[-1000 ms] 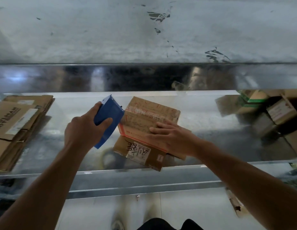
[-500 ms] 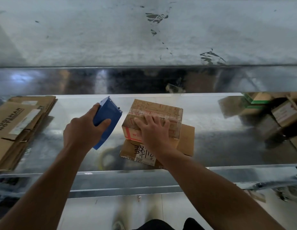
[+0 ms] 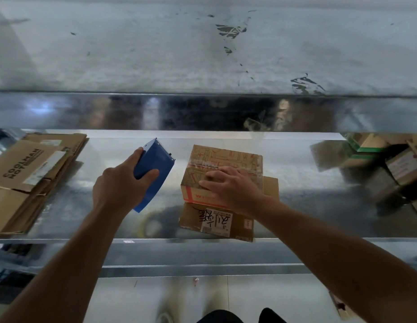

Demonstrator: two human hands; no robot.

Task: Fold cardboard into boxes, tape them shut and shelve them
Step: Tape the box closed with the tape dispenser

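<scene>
Right hand point(image 3: 228, 185): fingers spread and fairly straight, lying flat on top of the small box point(image 3: 226, 157), pressing, not gripping. Left hand point(image 3: 119, 185): curled round a blue tape dispenser point(image 3: 156, 169), held just left of the box, clear of it and above the shelf surface.

Progress, as a judgement: this box is folded up, top flaps down, with a glossy strip that reads as clear tape along the seam under the fingertips. Taping looks done or nearly so; whether the strip runs down the ends cannot be told. Left to do: smooth the tape and shelve the box. A stack of flattened cardboard point(image 3: 28, 173) at the left suggests more boxes to make.

The box: small, brown, red print on top and a red band on the near face, corners a little soft. It sits on a wider piece of cardboard point(image 3: 217, 222) bearing a white label with handwriting, near the front edge of the metal shelf point(image 3: 296, 183). Further boxes point(image 3: 389, 164) lie blurred at far right
</scene>
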